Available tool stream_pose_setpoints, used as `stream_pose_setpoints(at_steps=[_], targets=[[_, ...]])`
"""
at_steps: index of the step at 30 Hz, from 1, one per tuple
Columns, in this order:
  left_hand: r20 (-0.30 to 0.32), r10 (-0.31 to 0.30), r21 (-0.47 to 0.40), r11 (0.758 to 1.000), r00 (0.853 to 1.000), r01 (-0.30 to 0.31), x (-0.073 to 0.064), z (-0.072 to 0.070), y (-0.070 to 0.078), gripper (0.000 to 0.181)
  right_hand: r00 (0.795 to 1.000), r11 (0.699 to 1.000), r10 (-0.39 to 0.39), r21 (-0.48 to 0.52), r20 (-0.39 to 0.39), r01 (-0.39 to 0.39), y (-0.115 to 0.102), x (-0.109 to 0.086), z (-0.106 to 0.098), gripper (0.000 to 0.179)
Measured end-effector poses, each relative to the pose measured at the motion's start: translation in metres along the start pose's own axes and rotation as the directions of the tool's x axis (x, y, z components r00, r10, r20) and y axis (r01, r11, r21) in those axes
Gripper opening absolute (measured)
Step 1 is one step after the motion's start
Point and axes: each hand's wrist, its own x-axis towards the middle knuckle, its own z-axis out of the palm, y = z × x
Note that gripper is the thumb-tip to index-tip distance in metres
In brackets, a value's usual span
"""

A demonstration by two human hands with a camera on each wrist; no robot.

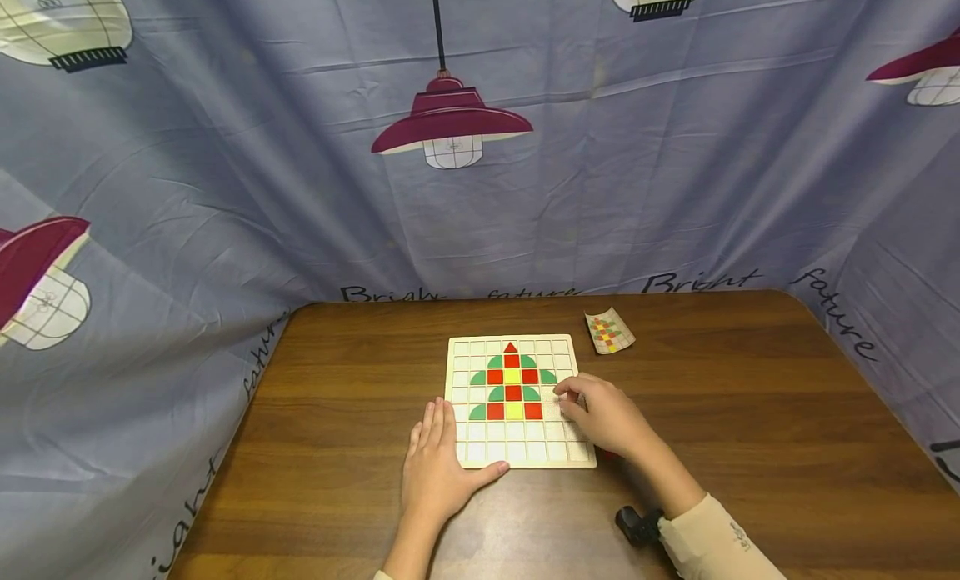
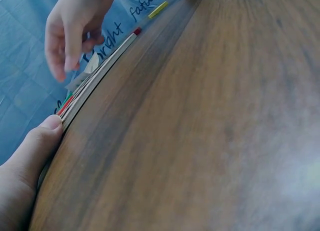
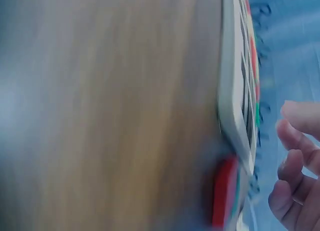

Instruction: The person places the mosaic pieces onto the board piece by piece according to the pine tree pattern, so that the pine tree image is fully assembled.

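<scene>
A pale square grid board point(image 1: 525, 453) lies on the table, with red, yellow and green tiles point(image 1: 513, 393) set in a stepped, tree-like pattern topped by a red triangle point(image 1: 511, 347). My left hand point(image 1: 438, 472) rests along its left side, fingers straight, thumb touching the front edge. Over the board's right side hovers my right hand point(image 1: 600, 409), its fingers loosely bent and thumb near the index finger. Between these fingertips point(image 3: 286, 128) no piece shows in the right wrist view. Closest to that hand is a green quarter-round tile point(image 1: 548, 377).
Behind the board to the right lies a small pattern card point(image 1: 609, 331). A red piece point(image 3: 225, 191) sits beside the board's near right corner, mostly hidden by my right forearm in the head view. A yellow piece point(image 2: 158, 10) lies farther right. Printed curtains surround the wooden table point(image 1: 345, 447).
</scene>
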Motion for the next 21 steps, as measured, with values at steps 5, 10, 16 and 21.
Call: stream_pose_setpoints(at_steps=[5, 10, 16, 21], targets=[[-0.003, 0.007, 0.011, 1.000, 1.000, -0.007, 0.000, 0.001, 0.000, 0.133, 0.999, 0.999, 0.023, -0.023, -0.038, -0.024, 0.026, -0.011, -0.021, 0.021], [-0.009, 0.008, 0.011, 1.000, 1.000, -0.008, 0.000, 0.001, 0.000, 0.133, 0.999, 0.999, 0.037, -0.023, -0.018, -0.037, 0.046, -0.021, -0.035, 0.025], [-0.010, -0.003, 0.007, 1.000, 1.000, 0.003, 0.000, 0.001, 0.001, 0.133, 0.997, 1.000, 0.000, -0.010, 0.076, 0.001, 0.057, -0.029, -0.038, 0.032], [-0.005, -0.006, -0.001, 1.000, 1.000, 0.006, 0.001, 0.001, 0.001, 0.132, 0.993, 0.999, -0.022, 0.026, 0.115, 0.019, 0.061, -0.030, -0.035, 0.031]])
